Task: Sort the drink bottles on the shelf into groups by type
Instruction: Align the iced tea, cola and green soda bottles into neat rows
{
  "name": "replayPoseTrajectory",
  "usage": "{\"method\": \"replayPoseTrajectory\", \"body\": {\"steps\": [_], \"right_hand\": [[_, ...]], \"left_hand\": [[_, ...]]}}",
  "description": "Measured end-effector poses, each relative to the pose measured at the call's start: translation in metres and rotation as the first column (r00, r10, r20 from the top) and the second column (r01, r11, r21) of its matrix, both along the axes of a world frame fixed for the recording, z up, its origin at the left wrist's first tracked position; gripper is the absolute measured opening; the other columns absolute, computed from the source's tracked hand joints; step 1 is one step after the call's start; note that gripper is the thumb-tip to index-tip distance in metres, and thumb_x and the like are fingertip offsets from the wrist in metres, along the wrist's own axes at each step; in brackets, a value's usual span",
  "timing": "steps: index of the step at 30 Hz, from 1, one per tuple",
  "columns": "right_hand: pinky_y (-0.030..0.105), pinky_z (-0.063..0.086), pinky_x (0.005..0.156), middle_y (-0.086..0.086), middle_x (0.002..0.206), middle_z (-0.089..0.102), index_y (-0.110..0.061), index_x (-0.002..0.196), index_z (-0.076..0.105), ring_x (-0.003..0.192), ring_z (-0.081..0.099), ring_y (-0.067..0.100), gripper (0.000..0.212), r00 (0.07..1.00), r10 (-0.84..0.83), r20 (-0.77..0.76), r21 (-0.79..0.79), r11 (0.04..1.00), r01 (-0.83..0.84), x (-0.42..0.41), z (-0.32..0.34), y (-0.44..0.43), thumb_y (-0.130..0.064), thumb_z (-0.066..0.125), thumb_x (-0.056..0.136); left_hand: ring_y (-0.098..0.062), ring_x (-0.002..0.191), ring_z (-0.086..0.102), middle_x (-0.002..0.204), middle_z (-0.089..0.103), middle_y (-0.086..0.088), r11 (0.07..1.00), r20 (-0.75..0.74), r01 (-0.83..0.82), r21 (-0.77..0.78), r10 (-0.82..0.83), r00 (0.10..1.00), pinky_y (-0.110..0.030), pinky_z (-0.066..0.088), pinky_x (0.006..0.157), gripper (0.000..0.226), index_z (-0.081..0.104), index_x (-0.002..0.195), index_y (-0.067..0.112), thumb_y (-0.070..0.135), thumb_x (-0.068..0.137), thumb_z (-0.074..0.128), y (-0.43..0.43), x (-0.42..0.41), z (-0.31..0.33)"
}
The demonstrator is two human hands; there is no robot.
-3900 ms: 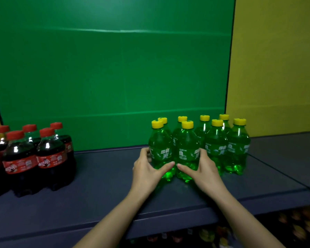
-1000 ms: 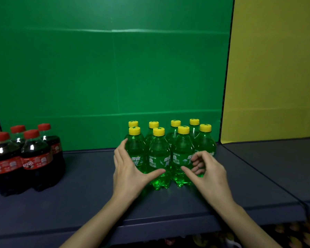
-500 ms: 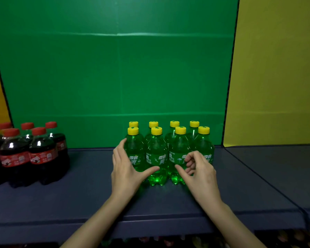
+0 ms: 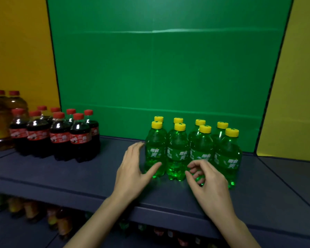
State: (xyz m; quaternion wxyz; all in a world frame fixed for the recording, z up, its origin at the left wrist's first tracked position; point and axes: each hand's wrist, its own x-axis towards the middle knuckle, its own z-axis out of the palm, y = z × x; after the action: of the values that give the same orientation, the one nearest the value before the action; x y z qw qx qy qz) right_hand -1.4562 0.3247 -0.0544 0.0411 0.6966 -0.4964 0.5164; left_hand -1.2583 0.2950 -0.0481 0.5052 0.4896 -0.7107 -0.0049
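Several green bottles with yellow caps (image 4: 179, 149) stand in two rows on the dark shelf (image 4: 79, 176). My left hand (image 4: 132, 170) lies flat beside the leftmost front green bottle, fingers straight, thumb touching its base. My right hand (image 4: 207, 179) hovers in front of the third front bottle with fingers loosely curled, holding nothing. Several dark cola bottles with red caps (image 4: 59, 136) are grouped at the left. Amber bottles with red caps (image 4: 0, 120) stand at the far left.
A green panel (image 4: 159, 68) backs the shelf, with yellow panels (image 4: 20, 51) on both sides. Bare shelf lies between the cola and green groups and to the right of the green group. A lower shelf (image 4: 43, 215) holds more blurred bottles.
Both hands have let go of the green bottles and drawn back slightly. The view has swung left, bringing the amber bottles into sight. The green group stands tidier than 3.9 s ago.
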Motion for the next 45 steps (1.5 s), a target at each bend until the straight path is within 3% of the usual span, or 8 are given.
{"method": "replayPoseTrajectory", "body": {"steps": [3, 7, 12, 19, 28, 32, 36, 45], "right_hand": [[0.014, 0.047, 0.063, -0.017, 0.079, 0.058, -0.025, 0.084, 0.06, 0.076, 0.057, 0.004, 0.014, 0.99, 0.132, -0.047, 0.04, 0.991, -0.13, 0.025, 0.004, 0.004, -0.014, 0.067, 0.079], [0.015, 0.05, 0.068, -0.02, 0.083, 0.062, -0.025, 0.084, 0.063, 0.078, 0.061, 0.001, 0.013, 0.966, 0.253, -0.046, 0.094, 0.964, -0.248, 0.07, 0.006, 0.0, -0.013, 0.067, 0.08], [0.013, 0.051, 0.07, -0.018, 0.085, 0.064, -0.028, 0.084, 0.061, 0.086, 0.061, 0.001, 0.019, 0.943, 0.333, 0.01, 0.113, 0.937, -0.332, 0.14, 0.007, -0.009, -0.011, 0.067, 0.08], [0.018, 0.053, 0.07, -0.008, 0.093, 0.066, -0.026, 0.091, 0.06, 0.088, 0.063, 0.006, 0.018, 0.936, 0.33, 0.121, 0.196, 0.917, -0.348, 0.233, 0.005, -0.025, -0.013, 0.066, 0.081], [0.019, 0.043, 0.08, -0.002, 0.124, 0.051, -0.017, 0.124, 0.045, 0.105, 0.053, 0.011, 0.048, 0.955, 0.256, 0.15, 0.412, 0.862, -0.296, 0.285, 0.023, -0.073, -0.027, 0.067, 0.082], [0.031, 0.04, 0.102, 0.0, 0.142, 0.037, -0.016, 0.137, 0.031, 0.121, 0.044, 0.014, 0.082, 0.945, 0.241, 0.222, 0.476, 0.819, -0.321, 0.291, 0.027, -0.102, -0.04, 0.073, 0.071], [0.04, 0.03, 0.112, 0.0, 0.149, 0.03, -0.021, 0.143, 0.019, 0.134, 0.035, 0.017, 0.116, 0.924, 0.255, 0.286, 0.516, 0.771, -0.373, 0.297, 0.036, -0.124, -0.058, 0.072, 0.047], [0.021, 0.045, 0.091, -0.016, 0.127, 0.048, -0.033, 0.144, 0.011, 0.11, 0.053, 0.0, 0.117, 0.828, 0.343, 0.444, 0.414, 0.741, -0.529, 0.316, 0.031, -0.15, -0.035, 0.083, 0.052]], "left_hand": [[-0.007, 0.079, 0.06, 0.092, 0.062, 0.014, 0.984, 0.131, -0.118, -0.131, 0.135, 0.982, -0.028, 0.051, 0.063, 0.037, 0.06, 0.096, 0.024, 0.053, 0.082, 0.043, 0.016, 0.036, -0.003], [-0.004, 0.059, 0.055, 0.069, 0.056, 0.018, 0.964, 0.247, -0.235, -0.127, 0.26, 0.933, -0.02, 0.036, 0.047, 0.024, 0.061, 0.078, 0.028, 0.046, 0.083, 0.046, 0.035, 0.092, 0.0], [-0.007, 0.061, 0.056, 0.068, 0.058, 0.015, 0.951, 0.262, -0.296, -0.088, 0.309, 0.914, -0.027, 0.044, 0.048, 0.031, 0.06, 0.076, 0.029, 0.051, 0.082, 0.039, 0.045, 0.176, -0.002], [-0.005, 0.063, 0.052, 0.071, 0.056, 0.016, 0.951, 0.285, -0.304, -0.06, 0.308, 0.907, -0.017, 0.036, 0.048, 0.022, 0.062, 0.079, 0.027, 0.045, 0.08, 0.05, 0.048, 0.287, -0.003], [-0.019, 0.111, 0.052, 0.121, 0.054, 0.002, 0.956, 0.071, -0.265, 0.128, 0.257, 0.964, -0.035, 0.048, 0.086, 0.058, 0.047, 0.125, 0.017, 0.042, 0.077, 0.069, -0.005, 0.369, 0.001], [-0.023, 0.131, 0.037, 0.143, 0.034, -0.007, 0.953, -0.111, -0.195, 0.23, 0.224, 0.968, -0.039, 0.036, 0.106, 0.102, 0.024, 0.141, 0.012, 0.045, 0.061, 0.078, -0.044, 0.393, 0.01], [-0.018, 0.128, 0.039, 0.144, 0.035, 0.0, 0.914, -0.344, 0.076, 0.398, 0.072, 0.936, -0.039, 0.033, 0.108, 0.12, 0.012, 0.145, 0.023, 0.045, 0.051, 0.084, -0.085, 0.421, 0.022], [-0.009, 0.109, 0.058, 0.123, 0.054, 0.009, 0.715, -0.375, 0.471, 0.516, -0.306, 0.875, -0.02, 0.05, 0.079, 0.119, 0.03, 0.13, 0.035, 0.051, 0.029, 0.09, -0.14, 0.455, 0.029]]}}
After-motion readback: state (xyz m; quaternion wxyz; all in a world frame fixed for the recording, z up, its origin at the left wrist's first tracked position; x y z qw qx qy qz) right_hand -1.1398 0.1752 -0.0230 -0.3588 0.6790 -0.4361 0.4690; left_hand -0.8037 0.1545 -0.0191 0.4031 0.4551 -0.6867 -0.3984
